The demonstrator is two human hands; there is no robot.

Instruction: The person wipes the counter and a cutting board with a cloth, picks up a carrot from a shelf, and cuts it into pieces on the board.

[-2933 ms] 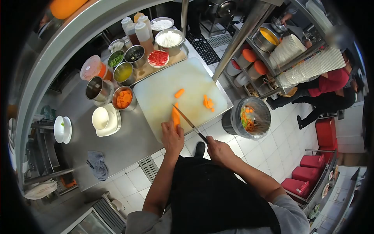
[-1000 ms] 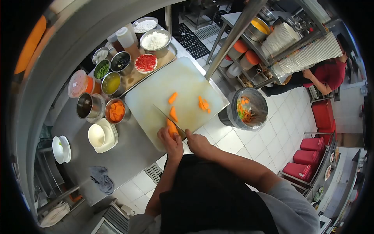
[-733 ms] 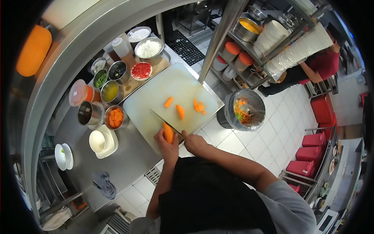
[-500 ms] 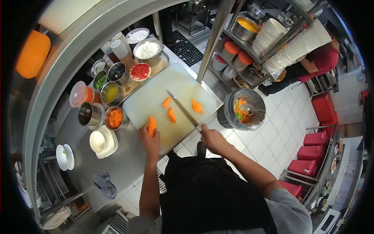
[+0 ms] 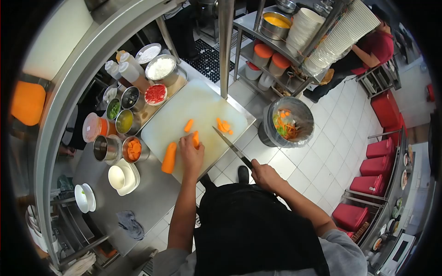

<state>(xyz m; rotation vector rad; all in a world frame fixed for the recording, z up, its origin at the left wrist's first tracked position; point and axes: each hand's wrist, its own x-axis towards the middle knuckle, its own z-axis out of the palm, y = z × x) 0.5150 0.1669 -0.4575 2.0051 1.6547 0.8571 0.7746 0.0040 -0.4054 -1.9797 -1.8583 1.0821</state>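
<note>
My left hand [image 5: 190, 152] is closed on a carrot piece [image 5: 196, 139] over the white cutting board [image 5: 159, 124]. Just left of that hand lies a larger carrot [image 5: 169, 158]. A small carrot chunk [image 5: 189, 124] rests farther up the board, and several cut carrot bits [image 5: 224, 125] lie near its right side. In my right hand [image 5: 266, 175] is a knife [image 5: 233, 148], gripped by its dark handle; its blade points up and left across the board's right edge, with the tip close to the cut bits.
Left of the board stand a metal bowl of sliced carrots [image 5: 134, 150], white bowls [image 5: 123, 177] and several metal containers. A lined bin [image 5: 287, 124] with vegetable scraps is on the floor to the right. A co-worker in a red shirt [image 5: 378, 46] is at upper right.
My left hand has let go of the larger carrot and moved right, taking hold of the carrot piece. My right hand and the knife have shifted right and slightly down.
</note>
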